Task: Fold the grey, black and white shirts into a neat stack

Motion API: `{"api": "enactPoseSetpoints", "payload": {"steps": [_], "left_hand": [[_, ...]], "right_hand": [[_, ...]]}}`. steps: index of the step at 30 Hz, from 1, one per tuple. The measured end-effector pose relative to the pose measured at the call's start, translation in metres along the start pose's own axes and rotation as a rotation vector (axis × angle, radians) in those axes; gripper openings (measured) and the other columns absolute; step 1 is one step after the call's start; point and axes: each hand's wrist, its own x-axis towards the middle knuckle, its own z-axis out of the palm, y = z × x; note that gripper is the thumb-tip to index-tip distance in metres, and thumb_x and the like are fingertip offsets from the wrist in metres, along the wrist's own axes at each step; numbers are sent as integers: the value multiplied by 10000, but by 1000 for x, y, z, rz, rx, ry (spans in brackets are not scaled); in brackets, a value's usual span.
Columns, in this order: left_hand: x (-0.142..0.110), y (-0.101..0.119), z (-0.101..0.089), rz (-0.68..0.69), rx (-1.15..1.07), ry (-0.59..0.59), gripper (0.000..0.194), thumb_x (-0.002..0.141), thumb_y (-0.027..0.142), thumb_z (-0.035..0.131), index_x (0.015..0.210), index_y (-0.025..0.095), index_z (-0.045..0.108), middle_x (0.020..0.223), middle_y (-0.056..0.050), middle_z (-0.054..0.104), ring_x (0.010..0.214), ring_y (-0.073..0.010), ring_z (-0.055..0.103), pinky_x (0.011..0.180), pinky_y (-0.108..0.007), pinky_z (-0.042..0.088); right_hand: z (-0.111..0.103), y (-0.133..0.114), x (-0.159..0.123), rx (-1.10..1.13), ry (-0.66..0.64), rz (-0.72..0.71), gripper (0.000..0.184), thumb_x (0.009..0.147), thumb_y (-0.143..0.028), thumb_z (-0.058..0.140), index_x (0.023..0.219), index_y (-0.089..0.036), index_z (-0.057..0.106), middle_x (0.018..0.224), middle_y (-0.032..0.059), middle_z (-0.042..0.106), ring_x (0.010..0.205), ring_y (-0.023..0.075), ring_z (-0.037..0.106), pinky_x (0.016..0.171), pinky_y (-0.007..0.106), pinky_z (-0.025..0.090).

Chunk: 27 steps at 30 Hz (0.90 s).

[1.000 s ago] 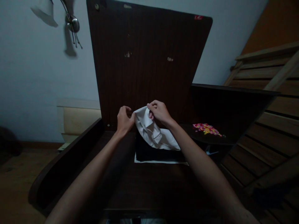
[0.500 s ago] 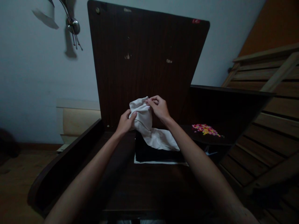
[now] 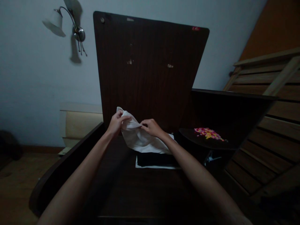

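A white cloth (image 3: 140, 140) is held up between both hands above a folded pile. My left hand (image 3: 115, 123) grips its upper left corner with closed fingers. My right hand (image 3: 152, 127) pinches a bunched part of the cloth a little to the right. The cloth's lower part drapes onto a black folded garment (image 3: 154, 158), which lies on a white sheet (image 3: 140, 165). All this rests on a dark wooden surface (image 3: 145, 190).
A tall dark wooden board (image 3: 150, 68) stands upright behind the pile. A dark round shelf with colourful small pieces (image 3: 207, 132) is at the right. Wooden slats (image 3: 269, 112) lean at the far right. A wall lamp (image 3: 67, 23) hangs upper left. A curved dark rail (image 3: 61, 175) borders the left.
Both hands have moved down and left with the white cloth, spreading it out wider. The view has tilted slightly.
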Motion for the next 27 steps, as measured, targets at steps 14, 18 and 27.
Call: {"api": "enactPoseSetpoints", "payload": {"steps": [14,18,27], "left_hand": [[-12,-25,-58,-41,513,-383,400,670,453,709,573,210,406,522,61,416,486,-97,387,470,-205,269],[-10,-28,-59,49,730,-376,219,679,407,658,785,220,616,599,23,575,544,-144,510,518,-234,353],[-8,-5,-96,-24,1280,476,353,894,339,387,1007,134,651,914,-159,701,870,-314,651,752,-389,473]], "right_hand": [[-23,16,-10,-162,-66,118,245,911,-222,552,1076,-249,731,1068,58,743,986,205,680,829,256,468],[-26,18,-16,-241,-55,148,307,945,-245,493,1191,-252,677,1168,80,706,1059,217,659,881,286,463],[-68,67,-51,-260,500,611,321,946,-209,387,1029,-152,692,901,134,741,796,220,700,690,267,477]]}}
